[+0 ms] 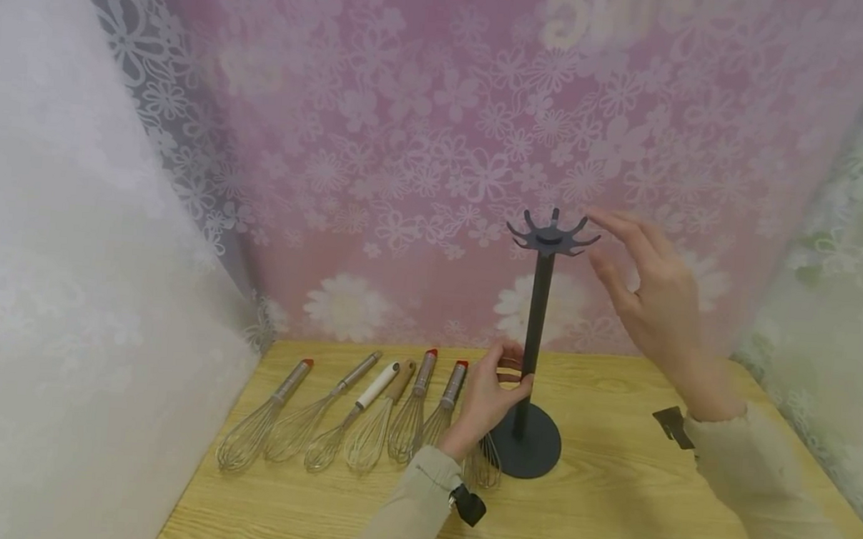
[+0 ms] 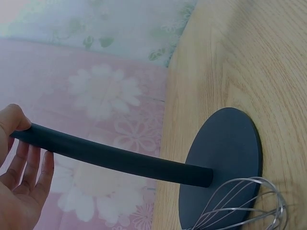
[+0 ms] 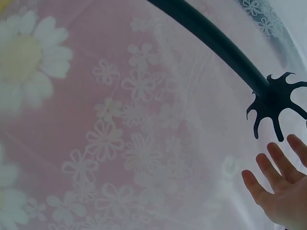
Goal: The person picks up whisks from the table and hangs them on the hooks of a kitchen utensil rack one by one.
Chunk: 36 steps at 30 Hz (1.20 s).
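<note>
A dark utensil stand (image 1: 538, 327) with a round base and a ring of curved hooks (image 1: 551, 240) at its top stands upright on the table. Around the lower half of its pole, my left hand (image 1: 488, 399) holds with thumb and fingers on opposite sides; the left wrist view shows this hand (image 2: 21, 167) on the pole (image 2: 110, 155). My right hand (image 1: 651, 293) is raised beside the hooks, fingers extended, nothing held. Whether a fingertip touches a hook cannot be told. One whisk (image 1: 486, 461) lies by the base, its handle hidden behind my left hand.
Several wire whisks (image 1: 327, 417) lie in a row on the wooden table (image 1: 294, 510), left of the stand, handles pointing away. A pink flowered curtain (image 1: 408, 176) hangs behind, with pale sheets (image 1: 85, 279) along the sides.
</note>
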Each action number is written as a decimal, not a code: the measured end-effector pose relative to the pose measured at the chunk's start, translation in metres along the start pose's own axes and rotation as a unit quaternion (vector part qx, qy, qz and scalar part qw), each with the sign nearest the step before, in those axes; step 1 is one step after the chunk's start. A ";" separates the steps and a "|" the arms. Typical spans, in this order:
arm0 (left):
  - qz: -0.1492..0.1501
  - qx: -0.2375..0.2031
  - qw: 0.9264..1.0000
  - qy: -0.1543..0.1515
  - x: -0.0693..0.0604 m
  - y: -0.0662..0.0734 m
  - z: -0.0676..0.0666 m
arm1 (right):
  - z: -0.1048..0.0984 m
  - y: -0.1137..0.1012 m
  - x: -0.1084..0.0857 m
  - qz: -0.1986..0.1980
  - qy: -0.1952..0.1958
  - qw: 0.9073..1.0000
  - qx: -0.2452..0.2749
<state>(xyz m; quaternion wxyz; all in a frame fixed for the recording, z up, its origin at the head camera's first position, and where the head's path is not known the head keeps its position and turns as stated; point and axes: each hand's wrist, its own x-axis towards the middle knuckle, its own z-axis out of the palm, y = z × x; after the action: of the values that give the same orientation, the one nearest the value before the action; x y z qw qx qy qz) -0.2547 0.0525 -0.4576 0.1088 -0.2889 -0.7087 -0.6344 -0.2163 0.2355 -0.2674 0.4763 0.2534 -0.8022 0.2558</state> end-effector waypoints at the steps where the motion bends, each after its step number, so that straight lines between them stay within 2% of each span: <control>1: -0.002 -0.002 1.000 0.000 0.000 0.005 -0.001 | 0.000 0.000 0.003 -0.015 -0.006 1.000 -0.001; 6: -0.006 0.000 1.000 -0.004 -0.002 0.032 -0.005 | 0.003 0.000 0.013 -0.070 -0.036 0.997 -0.003; 10: 0.002 0.012 1.000 0.001 -0.003 0.033 -0.006 | 0.006 -0.001 0.014 -0.085 -0.044 0.995 -0.033; 14: -0.003 0.003 1.000 0.002 -0.003 0.032 -0.005 | 0.009 -0.002 0.012 -0.095 -0.040 0.992 -0.073; 21: -0.005 0.000 1.000 0.001 -0.003 0.031 -0.005 | 0.013 -0.001 0.010 -0.112 -0.025 0.989 -0.091; 25: -0.009 -0.003 1.000 -0.004 -0.002 0.033 -0.006 | 0.013 0.001 0.009 -0.114 -0.031 0.987 -0.107; 29: -0.010 -0.007 1.000 -0.004 -0.001 0.028 -0.004 | 0.012 0.001 0.008 -0.112 -0.043 0.986 -0.118; 36: 0.005 0.021 1.000 -0.003 0.000 0.001 -0.002 | 0.014 0.001 0.008 -0.124 -0.023 0.986 -0.106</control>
<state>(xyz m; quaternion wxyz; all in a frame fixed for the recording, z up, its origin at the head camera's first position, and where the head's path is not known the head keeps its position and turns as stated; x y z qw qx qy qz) -0.2547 0.0505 -0.4569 0.1160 -0.2917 -0.7208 -0.6180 -0.2292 0.2258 -0.2662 0.5098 0.3048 -0.7980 0.1022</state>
